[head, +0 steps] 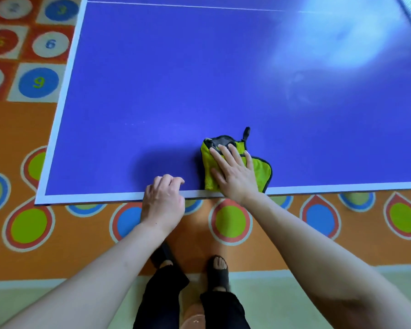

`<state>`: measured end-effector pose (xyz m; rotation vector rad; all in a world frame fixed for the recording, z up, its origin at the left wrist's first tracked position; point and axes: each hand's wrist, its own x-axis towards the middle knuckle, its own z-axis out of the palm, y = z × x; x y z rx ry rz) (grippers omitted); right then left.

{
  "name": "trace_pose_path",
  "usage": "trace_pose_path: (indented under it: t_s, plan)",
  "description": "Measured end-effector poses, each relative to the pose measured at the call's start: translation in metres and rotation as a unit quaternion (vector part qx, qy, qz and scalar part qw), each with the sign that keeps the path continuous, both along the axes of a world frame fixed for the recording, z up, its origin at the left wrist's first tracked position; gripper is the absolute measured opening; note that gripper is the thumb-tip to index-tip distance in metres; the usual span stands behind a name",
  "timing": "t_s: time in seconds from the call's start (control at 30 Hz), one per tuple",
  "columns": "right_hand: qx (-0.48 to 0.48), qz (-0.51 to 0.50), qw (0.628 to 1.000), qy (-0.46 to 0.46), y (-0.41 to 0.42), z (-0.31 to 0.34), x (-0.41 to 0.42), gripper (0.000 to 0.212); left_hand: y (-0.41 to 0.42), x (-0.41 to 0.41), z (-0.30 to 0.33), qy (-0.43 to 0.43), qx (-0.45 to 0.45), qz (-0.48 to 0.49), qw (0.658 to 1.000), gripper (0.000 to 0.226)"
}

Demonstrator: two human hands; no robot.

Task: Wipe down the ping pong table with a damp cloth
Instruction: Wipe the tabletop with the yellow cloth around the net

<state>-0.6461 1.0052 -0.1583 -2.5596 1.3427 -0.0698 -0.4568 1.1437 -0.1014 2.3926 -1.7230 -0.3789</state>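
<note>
Blue desk (176, 79) with a white border line along the near and left edges, plus a thin white line across the far side. Pale glare on the surface toward the far right. Folded yellow-green cloth (261, 173) with dark trim lying flat near the near edge, its small dark loop pointing away. Right hand (233, 172) pressed flat on the cloth; left hand (163, 200) resting curled on the near edge.

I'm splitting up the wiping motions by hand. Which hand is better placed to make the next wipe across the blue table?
The right hand: it lies flat on the folded yellow-green microfibre cloth near the blue ping pong table's near edge. The left hand rests loosely curled at that edge, beside the cloth and apart from it.
</note>
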Motion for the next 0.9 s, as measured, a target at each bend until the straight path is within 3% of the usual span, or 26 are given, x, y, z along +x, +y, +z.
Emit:
trace_pose_path:
  t_s: [0.23, 0.53, 0.9]
  plan:
    - [0.004, 0.004, 1.0, -0.02, 0.062, -0.004, -0.015, 0.063, 0.038, -0.025, 0.002, -0.005, 0.025, 0.042, 0.999, 0.038]
    - [-0.006, 0.001, 1.0, -0.014, 0.063, -0.007, -0.001, 0.06, 0.034, -0.022, 0.006, 0.001, 0.011, 0.083, 0.996, 0.034]
    - [-0.017, 0.021, 0.999, -0.025, -0.067, -0.01, 0.108, 0.057, 0.01, 0.043, -0.007, -0.024, 0.006, 0.091, 0.996, 0.034]
